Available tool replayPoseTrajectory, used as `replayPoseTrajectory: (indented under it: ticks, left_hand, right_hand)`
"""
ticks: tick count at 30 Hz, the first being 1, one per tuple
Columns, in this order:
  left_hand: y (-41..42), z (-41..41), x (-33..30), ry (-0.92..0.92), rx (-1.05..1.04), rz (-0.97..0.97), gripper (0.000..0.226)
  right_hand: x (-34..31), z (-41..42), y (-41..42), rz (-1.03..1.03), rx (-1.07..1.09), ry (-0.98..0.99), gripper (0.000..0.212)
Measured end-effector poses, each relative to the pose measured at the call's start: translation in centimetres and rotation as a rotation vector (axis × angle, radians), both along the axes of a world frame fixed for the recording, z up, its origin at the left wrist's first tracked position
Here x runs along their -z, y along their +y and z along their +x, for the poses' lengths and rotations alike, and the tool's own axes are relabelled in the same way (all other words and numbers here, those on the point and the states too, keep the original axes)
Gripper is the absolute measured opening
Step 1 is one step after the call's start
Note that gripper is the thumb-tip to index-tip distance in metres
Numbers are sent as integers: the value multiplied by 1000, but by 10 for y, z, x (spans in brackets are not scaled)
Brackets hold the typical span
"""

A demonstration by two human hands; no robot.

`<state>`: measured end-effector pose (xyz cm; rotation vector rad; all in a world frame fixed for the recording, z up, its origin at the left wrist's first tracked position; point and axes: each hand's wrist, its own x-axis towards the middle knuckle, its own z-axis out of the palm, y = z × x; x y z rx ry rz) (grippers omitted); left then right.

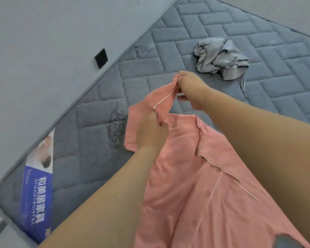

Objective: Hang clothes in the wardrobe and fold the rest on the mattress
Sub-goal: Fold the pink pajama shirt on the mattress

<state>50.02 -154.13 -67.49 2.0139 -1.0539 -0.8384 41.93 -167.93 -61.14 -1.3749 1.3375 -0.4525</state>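
A: Quilted grey mattress [213,29] fills the view; where is the shirt?

B: I see the pink button shirt [186,176] on it, nearer me than the crumpled grey garment [220,58]. Left hand [150,133] and right hand [190,86] both pinch one sleeve, fingers curled.

A: Handling?

B: Light, limp, likely to sag. I would grip seams or shoulders.

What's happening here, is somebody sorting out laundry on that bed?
Yes. A person is handling a pink shirt spread on a grey quilted mattress. Both hands hold one sleeve: the left hand grips it nearer the shoulder, the right hand pinches its cuff end. A crumpled grey-and-white garment lies apart, farther up the mattress, not yet folded.
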Motion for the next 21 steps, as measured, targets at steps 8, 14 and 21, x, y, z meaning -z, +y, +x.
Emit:
replayPoseTrajectory:
  ticks: [8, 14, 21]
  left_hand:
    - [9, -220, 38, -657, 821, -40, 32]
    - [45, -300, 88, -915, 997, 95, 32]
    - [34, -329, 80, -662, 787, -72, 23]
  right_hand:
    - [45, -294, 52, 320, 514, 11, 26]
    - [118, -397, 141, 546, 636, 93, 10]
    - [135, -460, 166, 258, 640, 167, 12]
